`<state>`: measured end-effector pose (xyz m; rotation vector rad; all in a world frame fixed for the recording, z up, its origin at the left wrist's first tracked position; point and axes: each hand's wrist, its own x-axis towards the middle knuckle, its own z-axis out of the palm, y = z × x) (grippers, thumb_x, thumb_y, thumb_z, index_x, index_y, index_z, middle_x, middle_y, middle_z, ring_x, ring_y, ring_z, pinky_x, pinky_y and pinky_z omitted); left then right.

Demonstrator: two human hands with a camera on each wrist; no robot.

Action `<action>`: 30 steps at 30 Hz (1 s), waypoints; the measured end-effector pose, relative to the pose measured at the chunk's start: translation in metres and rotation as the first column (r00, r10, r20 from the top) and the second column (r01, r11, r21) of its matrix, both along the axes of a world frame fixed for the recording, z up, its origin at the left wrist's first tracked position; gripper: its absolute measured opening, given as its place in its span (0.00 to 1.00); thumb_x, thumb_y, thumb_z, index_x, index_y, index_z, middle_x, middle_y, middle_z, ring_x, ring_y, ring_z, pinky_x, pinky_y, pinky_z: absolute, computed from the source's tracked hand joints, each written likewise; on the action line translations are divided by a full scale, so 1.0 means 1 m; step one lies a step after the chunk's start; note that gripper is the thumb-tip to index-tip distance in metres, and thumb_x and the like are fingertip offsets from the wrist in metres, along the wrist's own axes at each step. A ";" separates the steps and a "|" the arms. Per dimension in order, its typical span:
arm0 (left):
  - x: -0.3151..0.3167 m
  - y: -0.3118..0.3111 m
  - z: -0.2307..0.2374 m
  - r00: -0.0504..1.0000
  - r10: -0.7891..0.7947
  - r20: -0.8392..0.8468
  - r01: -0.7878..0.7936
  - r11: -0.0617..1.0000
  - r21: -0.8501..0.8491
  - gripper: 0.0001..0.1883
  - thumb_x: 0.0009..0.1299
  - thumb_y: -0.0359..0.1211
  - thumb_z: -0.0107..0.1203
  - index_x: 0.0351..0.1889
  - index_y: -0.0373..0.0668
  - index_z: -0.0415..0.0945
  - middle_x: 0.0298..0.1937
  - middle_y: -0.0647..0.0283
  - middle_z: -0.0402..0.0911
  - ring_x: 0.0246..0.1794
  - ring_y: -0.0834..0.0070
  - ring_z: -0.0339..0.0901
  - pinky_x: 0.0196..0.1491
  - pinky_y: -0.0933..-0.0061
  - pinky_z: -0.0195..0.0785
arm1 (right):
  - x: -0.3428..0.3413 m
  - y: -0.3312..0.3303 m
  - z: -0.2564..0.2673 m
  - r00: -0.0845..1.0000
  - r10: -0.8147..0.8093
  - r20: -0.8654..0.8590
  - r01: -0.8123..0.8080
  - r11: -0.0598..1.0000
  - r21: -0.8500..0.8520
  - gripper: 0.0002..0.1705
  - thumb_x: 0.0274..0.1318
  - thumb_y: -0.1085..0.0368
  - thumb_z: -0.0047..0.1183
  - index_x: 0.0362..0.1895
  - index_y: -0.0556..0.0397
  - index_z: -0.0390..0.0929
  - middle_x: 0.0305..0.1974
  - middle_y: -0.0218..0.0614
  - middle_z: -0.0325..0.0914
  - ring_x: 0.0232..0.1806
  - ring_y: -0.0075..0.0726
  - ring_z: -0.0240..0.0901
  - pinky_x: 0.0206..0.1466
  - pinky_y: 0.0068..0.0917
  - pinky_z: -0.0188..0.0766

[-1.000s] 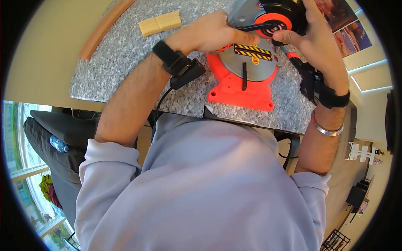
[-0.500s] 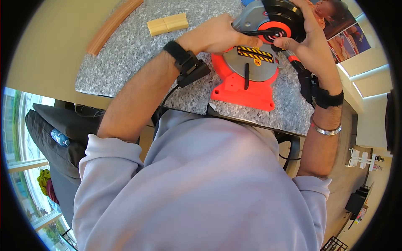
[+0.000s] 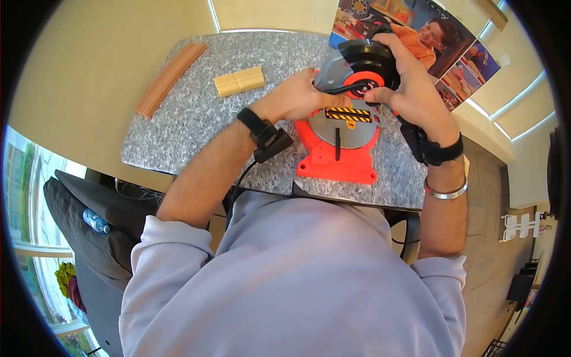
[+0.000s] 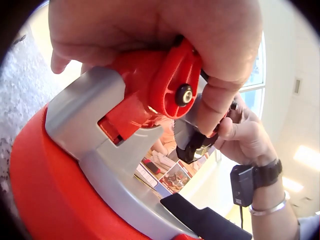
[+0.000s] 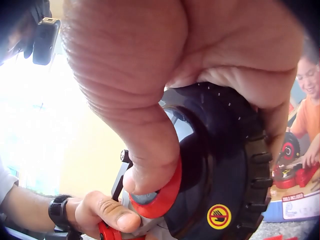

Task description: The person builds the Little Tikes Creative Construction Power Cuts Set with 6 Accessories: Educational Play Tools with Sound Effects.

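Observation:
A toy miter saw (image 3: 336,163) stands on the table, with a red base, a grey turntable (image 3: 339,132) and a striped yellow-black sticker. My left hand (image 3: 295,95) grips the saw's red hinge (image 4: 175,80) at the back left, fingers wrapped over its top and thumb along its side. Around the black blade guard (image 5: 215,160) curls my right hand (image 3: 413,98), its thumb pressed at the red ring (image 5: 167,195) on the hub. The guard is raised above the turntable. A thin black arm (image 3: 342,89) runs from the hub toward my left hand.
Left of the saw, pale grooved wood pieces (image 3: 239,81) lie side by side on the speckled table (image 3: 196,131). Long reddish-brown strips (image 3: 171,80) lie near its left edge. Behind the saw stands a printed toy box (image 3: 461,35). A wall borders the table's far side.
The head view has tilted up, so the saw and table sit lower and more of the box shows. Both hands keep their hold on the saw.

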<state>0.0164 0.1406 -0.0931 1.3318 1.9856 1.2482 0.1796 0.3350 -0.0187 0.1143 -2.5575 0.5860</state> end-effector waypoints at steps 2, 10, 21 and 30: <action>-0.005 0.004 -0.009 1.000 0.015 -0.007 -0.015 1.000 0.007 0.31 0.70 0.53 0.74 0.61 0.40 0.86 0.49 0.58 0.91 0.47 0.74 0.84 0.53 0.67 0.77 | 0.001 -0.003 0.005 0.999 0.014 -0.030 -0.012 0.998 0.066 0.52 0.43 0.69 0.82 0.72 0.42 0.67 0.53 0.44 0.87 0.63 0.56 0.77 0.69 0.47 0.68; -0.003 0.004 -0.006 0.999 0.036 -0.012 -0.037 0.999 -0.026 0.33 0.72 0.47 0.74 0.69 0.40 0.78 0.54 0.59 0.90 0.53 0.72 0.84 0.59 0.67 0.77 | 0.003 -0.006 0.008 1.000 -0.009 -0.002 0.009 1.000 0.013 0.52 0.42 0.73 0.80 0.72 0.44 0.66 0.52 0.47 0.87 0.59 0.57 0.81 0.66 0.45 0.71; 0.004 0.005 -0.001 0.987 0.065 -0.145 -0.074 0.995 -0.064 0.35 0.68 0.50 0.76 0.67 0.40 0.81 0.55 0.55 0.90 0.53 0.70 0.85 0.60 0.65 0.77 | 0.018 -0.024 0.016 0.986 0.084 0.146 -0.054 0.979 -0.196 0.43 0.48 0.81 0.74 0.66 0.54 0.66 0.54 0.42 0.82 0.57 0.32 0.79 0.62 0.33 0.76; 0.010 0.000 0.003 0.983 0.070 -0.167 -0.075 0.997 -0.025 0.36 0.64 0.54 0.76 0.63 0.41 0.84 0.50 0.47 0.91 0.50 0.58 0.89 0.56 0.59 0.80 | 0.015 0.007 -0.028 0.995 0.017 -0.097 -0.022 0.999 -0.049 0.53 0.42 0.71 0.82 0.72 0.45 0.65 0.55 0.49 0.81 0.62 0.56 0.80 0.65 0.44 0.76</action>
